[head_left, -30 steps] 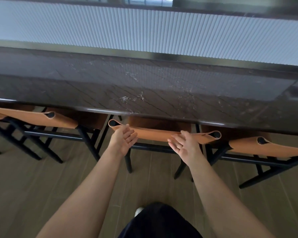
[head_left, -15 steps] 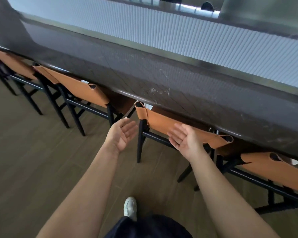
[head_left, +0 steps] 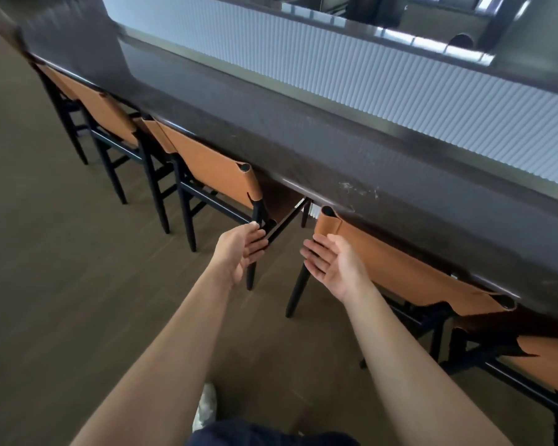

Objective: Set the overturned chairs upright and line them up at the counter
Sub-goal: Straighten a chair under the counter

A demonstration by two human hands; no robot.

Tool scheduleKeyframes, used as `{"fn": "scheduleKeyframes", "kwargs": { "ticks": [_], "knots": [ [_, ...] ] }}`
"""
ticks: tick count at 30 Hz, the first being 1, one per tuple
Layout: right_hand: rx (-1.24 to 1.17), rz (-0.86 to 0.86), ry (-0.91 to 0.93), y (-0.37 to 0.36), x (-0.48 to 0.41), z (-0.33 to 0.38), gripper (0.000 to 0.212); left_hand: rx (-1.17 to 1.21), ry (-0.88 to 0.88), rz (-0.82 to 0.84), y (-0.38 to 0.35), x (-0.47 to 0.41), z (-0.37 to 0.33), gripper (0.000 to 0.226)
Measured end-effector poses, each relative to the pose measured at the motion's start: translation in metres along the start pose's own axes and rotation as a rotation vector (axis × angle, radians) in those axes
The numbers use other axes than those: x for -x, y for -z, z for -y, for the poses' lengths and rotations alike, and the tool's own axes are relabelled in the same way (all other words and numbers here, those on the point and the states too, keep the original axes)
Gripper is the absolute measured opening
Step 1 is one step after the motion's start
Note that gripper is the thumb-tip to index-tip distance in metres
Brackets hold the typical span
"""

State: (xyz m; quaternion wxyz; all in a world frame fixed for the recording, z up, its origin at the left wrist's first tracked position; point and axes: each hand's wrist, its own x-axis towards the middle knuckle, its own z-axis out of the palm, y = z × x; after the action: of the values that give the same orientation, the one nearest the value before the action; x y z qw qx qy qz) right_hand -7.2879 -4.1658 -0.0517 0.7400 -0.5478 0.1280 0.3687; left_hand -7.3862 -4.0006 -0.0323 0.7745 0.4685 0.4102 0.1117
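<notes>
A fold of dark clothing [head_left: 271, 438] sits at the bottom edge, and just left of it a white shoe [head_left: 207, 410] stands on the brown wooden floor [head_left: 62, 268]. Two bare forearms reach forward from there. At the lower right the nearest chair [head_left: 548, 365], partly cut off, stands upright with its tan back against the edge of the bench [head_left: 335, 149]. The right hand [head_left: 332, 265] is open, palm turned inward and fingers [head_left: 313, 252] straight, holding nothing. It hovers just beside the near corner of the middle chair [head_left: 400, 272], which is upright too and tucked under the bench. The left hand [head_left: 240, 252] is also open, its fingers nearly straight and lying across the black back leg of the left chair [head_left: 213, 175] — whether they touch the leg I cannot tell. That chair stands upright in the same row, a gap between it and the middle one. More chairs [head_left: 110, 114] of the same kind — black frames, tan backs — run on along the bench to the far left, somewhat blurred. Beyond the dark bench top rises a white ribbed panel [head_left: 368, 82].
</notes>
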Motion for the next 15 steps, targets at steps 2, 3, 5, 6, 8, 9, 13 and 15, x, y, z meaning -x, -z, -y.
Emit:
{"fn": "scheduleKeyframes", "kwargs": {
  "ticks": [2,3,5,6,8,9,13,15],
  "knots": [
    [-0.015,-0.002,-0.004,-0.029,-0.011,-0.011,0.031,0.026,0.009,-0.013,0.027,-0.015,-0.015,0.033],
    [-0.030,-0.004,-0.003,-0.044,-0.015,-0.016,0.031,0.025,0.014,-0.020,0.041,-0.023,-0.022,0.032],
    [-0.050,0.004,-0.001,-0.071,-0.020,-0.025,0.031,0.034,0.019,-0.016,0.064,-0.038,-0.039,0.031],
    [-0.065,0.006,-0.002,-0.090,-0.025,-0.030,0.031,0.037,0.024,-0.011,0.079,-0.047,-0.051,0.031],
    [-0.096,0.002,-0.012,-0.118,-0.031,-0.038,0.032,0.055,0.049,-0.008,0.103,-0.063,-0.067,0.031],
    [-0.110,0.000,-0.014,-0.132,-0.035,-0.042,0.032,0.063,0.059,0.001,0.114,-0.070,-0.075,0.032],
    [-0.155,0.003,-0.039,-0.178,-0.054,-0.057,0.034,0.090,0.087,0.012,0.146,-0.096,-0.101,0.037],
    [-0.174,-0.007,-0.068,-0.198,-0.066,-0.061,0.034,0.104,0.104,0.005,0.157,-0.109,-0.114,0.038]
  ]
}}
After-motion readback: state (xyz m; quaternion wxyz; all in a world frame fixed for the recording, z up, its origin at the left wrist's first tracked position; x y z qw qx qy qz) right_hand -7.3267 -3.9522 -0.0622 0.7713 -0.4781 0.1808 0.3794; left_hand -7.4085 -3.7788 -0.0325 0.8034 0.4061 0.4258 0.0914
